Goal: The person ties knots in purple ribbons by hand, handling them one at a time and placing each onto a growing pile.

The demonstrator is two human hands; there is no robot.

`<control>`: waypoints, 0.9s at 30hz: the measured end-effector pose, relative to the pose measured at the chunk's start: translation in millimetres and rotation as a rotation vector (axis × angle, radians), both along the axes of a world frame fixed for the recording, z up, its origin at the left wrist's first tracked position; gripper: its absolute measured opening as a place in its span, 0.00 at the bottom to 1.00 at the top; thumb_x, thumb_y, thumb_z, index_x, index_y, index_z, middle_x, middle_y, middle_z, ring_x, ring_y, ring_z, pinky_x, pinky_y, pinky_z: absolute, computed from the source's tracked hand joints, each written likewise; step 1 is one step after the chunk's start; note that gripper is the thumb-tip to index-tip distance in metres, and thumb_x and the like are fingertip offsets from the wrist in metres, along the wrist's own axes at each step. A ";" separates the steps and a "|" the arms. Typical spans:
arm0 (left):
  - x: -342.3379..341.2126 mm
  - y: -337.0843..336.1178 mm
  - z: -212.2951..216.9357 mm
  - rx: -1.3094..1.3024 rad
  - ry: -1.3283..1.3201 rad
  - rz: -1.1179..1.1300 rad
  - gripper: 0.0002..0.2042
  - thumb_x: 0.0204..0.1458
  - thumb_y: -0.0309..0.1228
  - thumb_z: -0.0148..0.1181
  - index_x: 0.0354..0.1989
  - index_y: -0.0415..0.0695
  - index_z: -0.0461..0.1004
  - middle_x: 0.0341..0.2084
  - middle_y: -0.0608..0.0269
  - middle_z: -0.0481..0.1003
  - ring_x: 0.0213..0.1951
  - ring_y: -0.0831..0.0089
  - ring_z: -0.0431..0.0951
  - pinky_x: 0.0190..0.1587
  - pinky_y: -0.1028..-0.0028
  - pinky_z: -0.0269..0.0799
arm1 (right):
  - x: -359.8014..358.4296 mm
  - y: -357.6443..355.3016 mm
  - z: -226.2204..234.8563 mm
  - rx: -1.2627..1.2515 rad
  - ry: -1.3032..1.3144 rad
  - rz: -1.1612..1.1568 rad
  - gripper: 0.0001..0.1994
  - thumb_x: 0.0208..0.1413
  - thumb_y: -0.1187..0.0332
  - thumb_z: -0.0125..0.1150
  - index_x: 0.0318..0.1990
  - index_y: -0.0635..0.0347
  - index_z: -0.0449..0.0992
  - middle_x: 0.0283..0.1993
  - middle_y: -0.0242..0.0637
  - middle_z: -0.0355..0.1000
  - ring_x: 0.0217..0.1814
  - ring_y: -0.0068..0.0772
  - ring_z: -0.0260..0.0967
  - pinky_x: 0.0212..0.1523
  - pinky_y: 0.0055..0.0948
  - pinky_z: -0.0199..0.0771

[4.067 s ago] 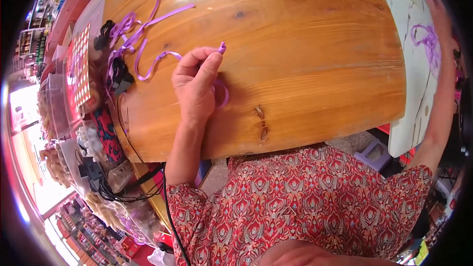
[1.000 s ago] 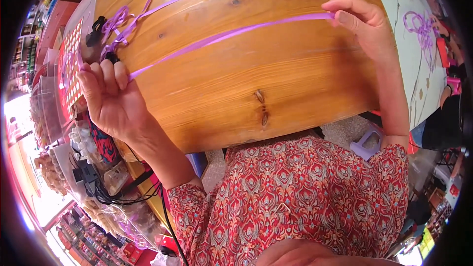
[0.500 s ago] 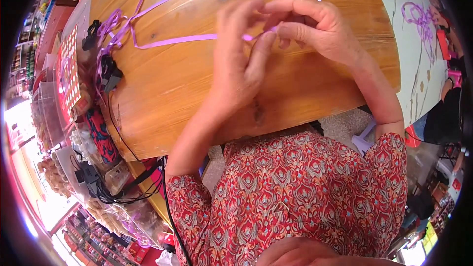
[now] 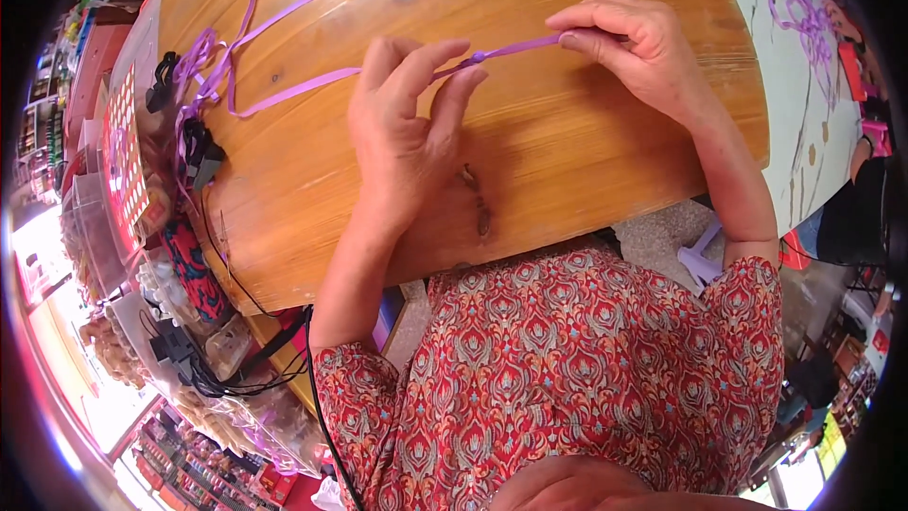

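Observation:
A narrow purple ribbon [image 4: 520,46] runs across the wooden tabletop, straight between my two hands. A small knot [image 4: 478,57] shows in it just past the fingertips of my left hand [image 4: 407,114]. The thumb and index finger of that hand close around the ribbon beside the knot; part of the strip is hidden behind the fingers. My right hand [image 4: 638,52] pinches the ribbon farther right between thumb and index finger. From my left hand the ribbon's long part [image 4: 293,93] trails left to a loose purple tangle [image 4: 197,61] at the table's left edge.
Black adapters with cables [image 4: 200,156] lie by the table's left edge. Bagged goods and a polka-dotted sheet [image 4: 125,151] are beyond it. On the right, a white marbled table [image 4: 799,156] holds another purple ribbon bundle [image 4: 802,24], near another person's hand [image 4: 840,19].
My hands have moved apart, the left one leftward and the right one slightly right. The knot and a straight stretch of ribbon now show between them.

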State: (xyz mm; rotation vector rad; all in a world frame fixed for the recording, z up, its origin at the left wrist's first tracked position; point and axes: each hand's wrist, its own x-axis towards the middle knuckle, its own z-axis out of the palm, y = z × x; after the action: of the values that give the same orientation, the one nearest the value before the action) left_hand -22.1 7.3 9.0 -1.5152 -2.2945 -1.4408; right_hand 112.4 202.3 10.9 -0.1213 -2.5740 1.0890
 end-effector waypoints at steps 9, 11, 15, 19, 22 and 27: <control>-35.3 -33.3 -8.0 -0.209 0.357 0.247 0.07 0.39 0.23 0.64 0.29 0.43 0.75 0.31 0.59 0.70 0.37 0.62 0.69 0.39 0.65 0.63 | 1.7 1.9 -8.8 0.082 0.066 0.051 0.06 0.48 0.76 0.58 0.35 0.62 0.75 0.29 0.35 0.70 0.28 0.30 0.67 0.29 0.24 0.65; -35.5 -34.6 -11.0 -0.317 0.617 0.363 0.13 0.39 0.24 0.61 0.36 0.43 0.73 0.43 0.56 0.68 0.50 0.55 0.65 0.50 0.55 0.56 | -1.6 -3.8 -9.6 0.072 0.078 0.079 0.06 0.49 0.76 0.58 0.36 0.63 0.75 0.29 0.36 0.70 0.29 0.32 0.67 0.30 0.25 0.66; -8.2 -7.9 -3.7 0.030 0.418 0.103 0.17 0.42 0.20 0.58 0.44 0.40 0.69 0.44 0.52 0.68 0.47 0.53 0.67 0.49 0.62 0.62 | -7.6 -20.4 -6.6 0.033 0.129 0.164 0.08 0.48 0.78 0.57 0.37 0.64 0.74 0.31 0.36 0.71 0.32 0.34 0.69 0.33 0.27 0.68; 19.2 17.0 -0.3 0.042 -0.062 -0.143 0.15 0.45 0.21 0.58 0.44 0.39 0.68 0.39 0.55 0.71 0.41 0.63 0.71 0.44 0.72 0.66 | -9.9 -30.1 1.4 0.053 0.259 0.163 0.09 0.46 0.79 0.59 0.38 0.64 0.74 0.31 0.37 0.71 0.33 0.35 0.70 0.32 0.26 0.69; 24.0 21.0 -1.9 0.097 -1.005 -0.230 0.11 0.47 0.24 0.59 0.40 0.37 0.70 0.30 0.62 0.72 0.32 0.75 0.71 0.36 0.78 0.66 | -8.0 -30.4 5.3 0.104 0.384 0.054 0.10 0.45 0.78 0.61 0.37 0.63 0.75 0.30 0.37 0.72 0.31 0.34 0.70 0.30 0.24 0.69; 15.2 15.3 -15.6 0.053 -0.680 -0.131 0.04 0.50 0.26 0.59 0.29 0.37 0.74 0.24 0.72 0.69 0.26 0.86 0.62 0.28 0.83 0.58 | -4.0 -17.6 0.9 0.096 0.292 0.034 0.08 0.45 0.77 0.62 0.36 0.63 0.76 0.30 0.37 0.72 0.30 0.30 0.70 0.29 0.23 0.69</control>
State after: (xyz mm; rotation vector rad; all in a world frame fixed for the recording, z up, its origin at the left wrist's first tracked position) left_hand -6.9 22.6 -6.6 -1.3184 -2.4695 -2.3243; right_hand 108.5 184.7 11.8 0.0982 -2.3666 0.9165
